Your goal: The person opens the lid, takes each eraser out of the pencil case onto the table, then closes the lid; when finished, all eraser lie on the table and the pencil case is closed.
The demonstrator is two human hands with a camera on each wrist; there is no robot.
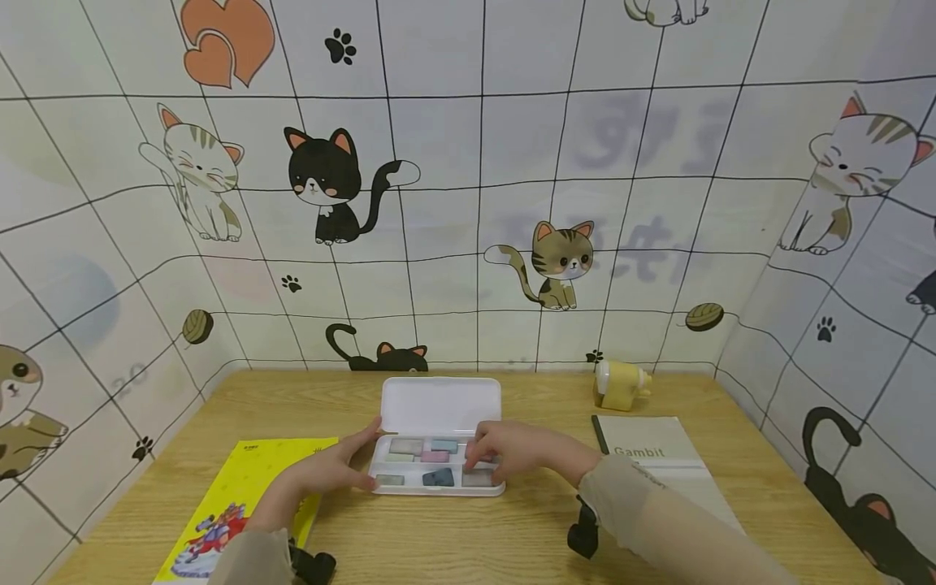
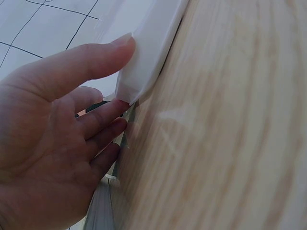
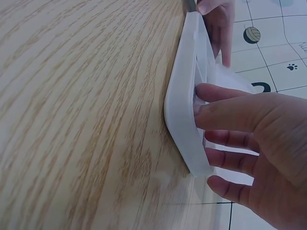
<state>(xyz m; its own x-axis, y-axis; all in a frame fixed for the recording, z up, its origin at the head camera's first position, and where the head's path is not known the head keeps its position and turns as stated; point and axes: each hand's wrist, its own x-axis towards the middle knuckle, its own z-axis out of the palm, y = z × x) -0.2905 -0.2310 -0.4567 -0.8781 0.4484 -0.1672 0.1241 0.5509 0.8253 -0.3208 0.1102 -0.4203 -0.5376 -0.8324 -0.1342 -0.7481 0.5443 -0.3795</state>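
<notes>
Beige fabric of the left sleeve crosses a yellow book with a colourful cover picture. The left hand is loosely spread, thumb on the left side of a white plastic case. Lying on the wood-grain table between both hands, the case has rounded corners, its smooth lid folded open behind, and compartments of small rectangular blocks: grey, pale green, blue, pink and dark slate. The right hand bends its fingertips into the right-hand compartments; whether they grip a block cannot be told. Rightward are a pale-yellow container and a "Gambit" notebook.
</notes>
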